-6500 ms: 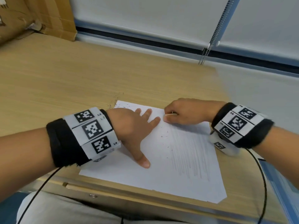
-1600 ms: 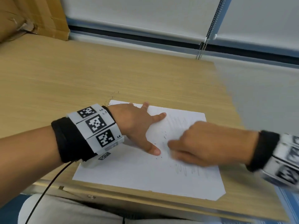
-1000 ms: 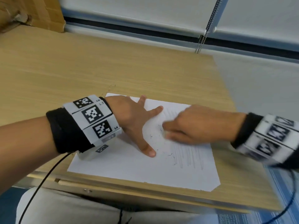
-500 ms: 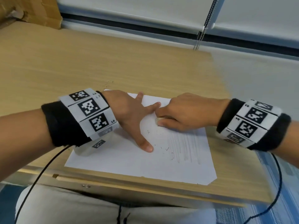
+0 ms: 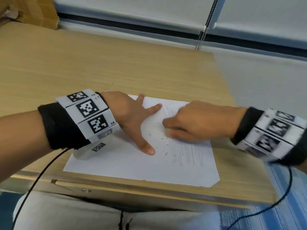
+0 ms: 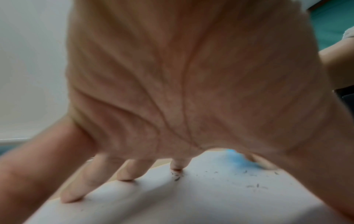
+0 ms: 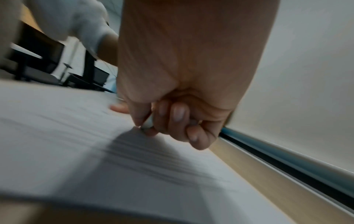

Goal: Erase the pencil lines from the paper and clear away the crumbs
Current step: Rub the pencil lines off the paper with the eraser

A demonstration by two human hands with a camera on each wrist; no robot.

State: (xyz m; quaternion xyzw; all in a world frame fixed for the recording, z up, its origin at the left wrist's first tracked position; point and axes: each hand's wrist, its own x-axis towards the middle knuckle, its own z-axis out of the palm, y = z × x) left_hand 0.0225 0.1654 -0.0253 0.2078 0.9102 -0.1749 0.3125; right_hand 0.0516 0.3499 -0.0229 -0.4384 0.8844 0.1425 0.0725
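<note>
Here the right hand (image 5: 196, 122) pinches the eraser (image 7: 148, 122) against paper (image 5: 132, 165); left hand (image 5: 129, 117) lies flat.

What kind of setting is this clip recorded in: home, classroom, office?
Probably an office or classroom-like workroom. The person sits at a plain wooden desk set against a window with a roller blind and bead chain; the right wrist view shows dark desks and office chairs behind, blurred.

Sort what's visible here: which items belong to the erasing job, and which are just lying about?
In use:
- white sheet of paper with faint grey pencil lines
- small dark eraser crumbs
- small pale eraser, pinched in right hand
- left hand, fingers spread, pressing the sheet flat

Lying about:
- brown cardboard box
- beaded blind chain
- light wooden desk
</note>
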